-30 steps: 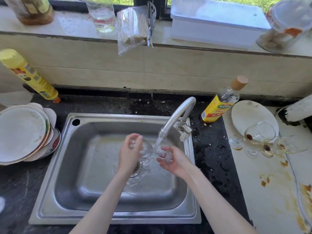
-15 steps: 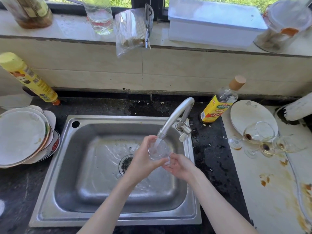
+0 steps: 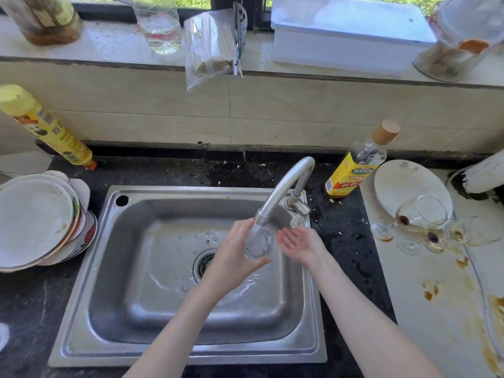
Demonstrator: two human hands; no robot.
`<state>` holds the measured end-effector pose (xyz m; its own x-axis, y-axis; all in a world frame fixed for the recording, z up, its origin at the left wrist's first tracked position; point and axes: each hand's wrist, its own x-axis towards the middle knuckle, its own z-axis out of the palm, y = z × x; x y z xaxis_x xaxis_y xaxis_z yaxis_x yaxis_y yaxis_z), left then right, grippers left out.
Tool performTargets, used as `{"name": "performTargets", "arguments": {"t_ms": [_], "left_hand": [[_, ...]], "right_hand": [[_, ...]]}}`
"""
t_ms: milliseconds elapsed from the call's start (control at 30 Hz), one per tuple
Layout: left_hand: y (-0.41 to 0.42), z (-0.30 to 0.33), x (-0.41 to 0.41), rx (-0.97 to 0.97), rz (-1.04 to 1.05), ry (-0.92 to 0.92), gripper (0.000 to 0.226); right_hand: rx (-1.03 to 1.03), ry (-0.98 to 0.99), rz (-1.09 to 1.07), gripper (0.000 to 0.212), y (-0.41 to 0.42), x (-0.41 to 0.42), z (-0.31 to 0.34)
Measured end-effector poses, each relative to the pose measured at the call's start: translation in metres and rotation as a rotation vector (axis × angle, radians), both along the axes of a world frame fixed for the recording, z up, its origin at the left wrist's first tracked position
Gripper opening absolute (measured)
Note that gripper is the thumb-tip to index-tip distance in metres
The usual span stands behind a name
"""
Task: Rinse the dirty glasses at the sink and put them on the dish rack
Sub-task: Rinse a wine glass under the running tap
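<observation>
A small clear glass stands upright under the running faucet, over the steel sink. My left hand grips the glass from the left, fingers curled round it. Just right of the glass, my right hand is held palm up with relaxed fingers, holding nothing. Several dirty stemmed glasses with brown dregs lie tipped on the stained white counter at the right. No dish rack is plainly visible.
A stack of plates sits left of the sink. A yellow-labelled bottle and a white plate stand right of the faucet. A yellow spray can leans at the back left. Jars and a white box line the windowsill.
The glass went from tilted between both hands to upright under the stream. My right hand let go of it and drew off to the right, now open.
</observation>
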<state>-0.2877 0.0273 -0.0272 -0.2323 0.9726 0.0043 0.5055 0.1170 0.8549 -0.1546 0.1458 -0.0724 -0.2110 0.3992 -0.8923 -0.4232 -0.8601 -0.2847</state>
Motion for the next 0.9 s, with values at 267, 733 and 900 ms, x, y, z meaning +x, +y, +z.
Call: {"name": "performTargets", "arguments": {"t_ms": [267, 733, 900], "left_hand": [[0.000, 0.000, 0.001, -0.065, 0.006, -0.020, 0.066], [0.008, 0.004, -0.008, -0.080, 0.035, -0.013, 0.066], [0.004, -0.003, -0.007, -0.111, 0.197, -0.088, 0.058]], "right_hand": [[-0.062, 0.020, -0.039, 0.013, 0.004, 0.002, 0.006], [-0.041, 0.166, -0.192, 0.033, 0.051, 0.026, 0.051], [0.070, 0.097, -0.050, 0.027, 0.026, 0.026, 0.045]]}}
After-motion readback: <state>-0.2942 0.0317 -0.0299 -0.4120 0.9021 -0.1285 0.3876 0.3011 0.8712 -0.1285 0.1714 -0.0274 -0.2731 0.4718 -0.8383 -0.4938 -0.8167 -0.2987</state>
